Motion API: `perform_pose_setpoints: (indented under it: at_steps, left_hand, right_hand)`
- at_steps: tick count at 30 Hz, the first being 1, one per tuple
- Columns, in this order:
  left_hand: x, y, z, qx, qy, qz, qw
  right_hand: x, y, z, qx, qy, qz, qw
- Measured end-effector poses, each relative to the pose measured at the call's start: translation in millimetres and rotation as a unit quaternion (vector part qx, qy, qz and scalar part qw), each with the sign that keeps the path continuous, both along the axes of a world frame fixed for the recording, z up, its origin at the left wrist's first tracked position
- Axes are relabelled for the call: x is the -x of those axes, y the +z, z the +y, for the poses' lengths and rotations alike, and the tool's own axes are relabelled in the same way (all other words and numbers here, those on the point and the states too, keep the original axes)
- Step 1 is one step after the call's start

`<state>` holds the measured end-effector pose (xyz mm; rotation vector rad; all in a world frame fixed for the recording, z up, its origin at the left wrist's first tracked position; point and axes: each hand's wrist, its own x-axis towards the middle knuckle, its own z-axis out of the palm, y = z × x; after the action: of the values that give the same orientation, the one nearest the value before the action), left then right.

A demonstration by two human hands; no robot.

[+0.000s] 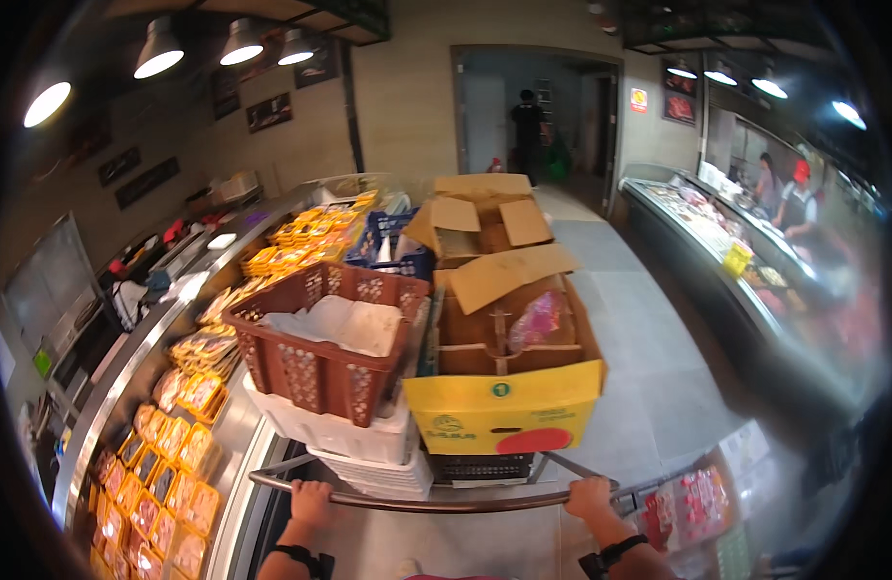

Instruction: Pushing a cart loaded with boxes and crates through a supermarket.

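Note:
My left hand [312, 500] is wrapped around the metal push bar [446, 502] of a loaded cart, close to its left end. Near the right end of the same bar, my right hand [589, 497] has its fingers closed on it. Beyond the bar, a brown plastic crate [308, 366] with a pale liner [337, 325] inside rests on stacked white crates [330, 428]. To the right of it stands an open yellow cardboard box [504, 413], its flap raised and a pink plastic bag [536, 320] inside. Behind are a blue crate [392, 243] and another open cardboard box [482, 185].
A refrigerated counter with yellow trays of packed meat [174, 486] runs close along the left. On the right are a glass-fronted counter [714, 239] and a low stand with pink packages [692, 500]. A person [529, 134] stands in the doorway ahead; workers [797, 196] are behind the right counter.

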<state>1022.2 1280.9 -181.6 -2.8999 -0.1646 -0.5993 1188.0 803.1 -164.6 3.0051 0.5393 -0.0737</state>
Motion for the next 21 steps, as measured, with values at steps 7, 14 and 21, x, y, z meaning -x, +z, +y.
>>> perform_pose_setpoints:
  at_steps: [7,14,21]
  left_hand:
    - [45.2,-8.1,24.4,0.063,-0.073,0.064,0.993]
    - [75.9,-14.1,65.7,0.078,-0.096,0.046,0.991]
    - [65.9,0.1,122.7,0.084,-0.126,0.04,0.988]
  right_hand:
    - [52.7,-6.9,-4.5,0.033,-0.002,-0.017,0.999]
    - [104.6,-26.1,20.5,-0.009,-0.006,0.0,1.0]
    - [135.0,-5.1,90.9,0.041,-0.091,0.043,0.994]
